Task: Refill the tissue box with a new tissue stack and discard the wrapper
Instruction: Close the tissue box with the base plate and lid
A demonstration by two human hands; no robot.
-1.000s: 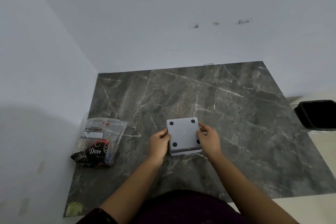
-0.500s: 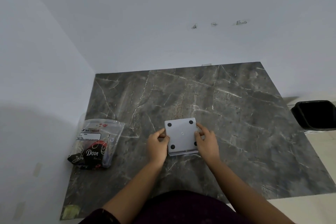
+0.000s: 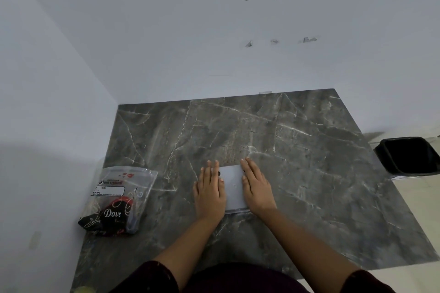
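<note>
A small grey square tissue box (image 3: 232, 187) lies upside down on the dark marble table (image 3: 309, 173), its black rubber feet facing up. My left hand (image 3: 209, 191) lies flat on its left part, fingers stretched forward. My right hand (image 3: 257, 189) lies flat on its right part the same way. Both palms press on the box's bottom panel; only a strip of it shows between them. A plastic "Dove" tissue pack (image 3: 117, 200) in its wrapper lies near the table's left edge, apart from both hands.
A black waste bin (image 3: 408, 156) stands on the floor past the table's right edge. White walls close the left and far sides. A small yellowish scrap (image 3: 83, 290) sits at the table's near left corner.
My hands went from gripping the box's left and right edges with their fingertips to lying flat on top of its bottom panel. The box stays in the same spot.
</note>
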